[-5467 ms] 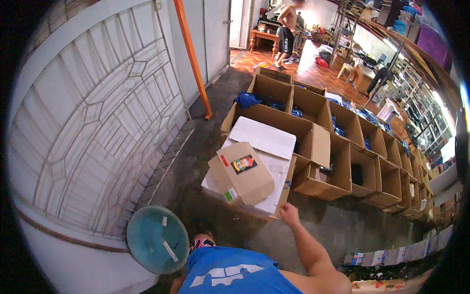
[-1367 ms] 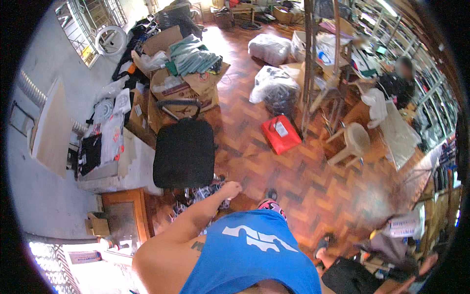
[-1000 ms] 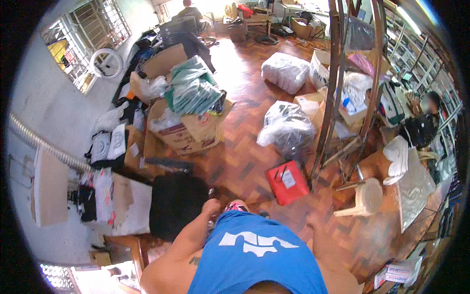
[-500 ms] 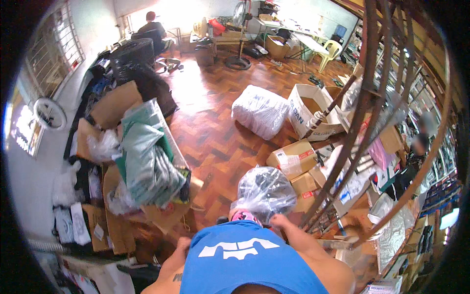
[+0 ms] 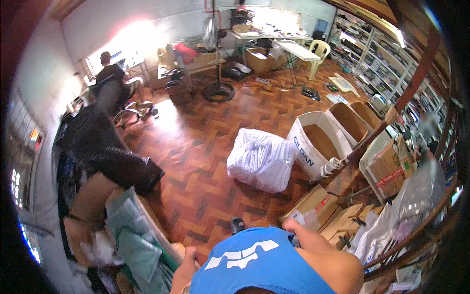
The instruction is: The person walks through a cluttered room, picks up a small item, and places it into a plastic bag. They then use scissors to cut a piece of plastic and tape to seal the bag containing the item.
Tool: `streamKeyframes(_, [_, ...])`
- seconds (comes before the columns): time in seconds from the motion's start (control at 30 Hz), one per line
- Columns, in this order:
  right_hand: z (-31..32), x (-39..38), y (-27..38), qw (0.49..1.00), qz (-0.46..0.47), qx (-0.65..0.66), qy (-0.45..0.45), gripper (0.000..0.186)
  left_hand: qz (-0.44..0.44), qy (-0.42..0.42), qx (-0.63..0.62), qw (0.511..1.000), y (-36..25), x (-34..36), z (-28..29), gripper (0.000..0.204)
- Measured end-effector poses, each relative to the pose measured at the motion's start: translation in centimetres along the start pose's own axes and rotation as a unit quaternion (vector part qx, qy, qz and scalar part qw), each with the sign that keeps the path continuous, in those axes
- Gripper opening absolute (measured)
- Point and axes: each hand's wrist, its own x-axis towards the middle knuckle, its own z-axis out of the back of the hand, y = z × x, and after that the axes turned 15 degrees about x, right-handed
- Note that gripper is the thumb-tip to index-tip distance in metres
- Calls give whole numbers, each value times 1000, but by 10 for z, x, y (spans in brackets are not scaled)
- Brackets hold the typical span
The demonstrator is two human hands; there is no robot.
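Parquet floor | 1 white bundle ahead | brown carton right | hands: can't tell grip

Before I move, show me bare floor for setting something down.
Parquet floor is bare between the black plastic sheeting and white wrapped bundle, and from that bundle to the fan base. It's crowded right, by brown cartons, and left, by the green plastic stack.

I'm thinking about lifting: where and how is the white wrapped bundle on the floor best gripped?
Probably two-handed, under opposite lower edges of the bundle, coming from its near side, where the wooden floor shows. It is wide and bulky, with no handle in sight, and the open white box stands close on its right.
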Motion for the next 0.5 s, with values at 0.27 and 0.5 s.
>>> streamKeyframes(0.27, [294, 295, 221, 953, 73, 258, -140, 32, 118, 229, -74, 963, -36, 184, 85, 22])
streamKeyframes(0.5, [276, 468, 162, 870, -190, 425, -161, 26, 52, 248, 45, 966, -48, 513, 235, 22])
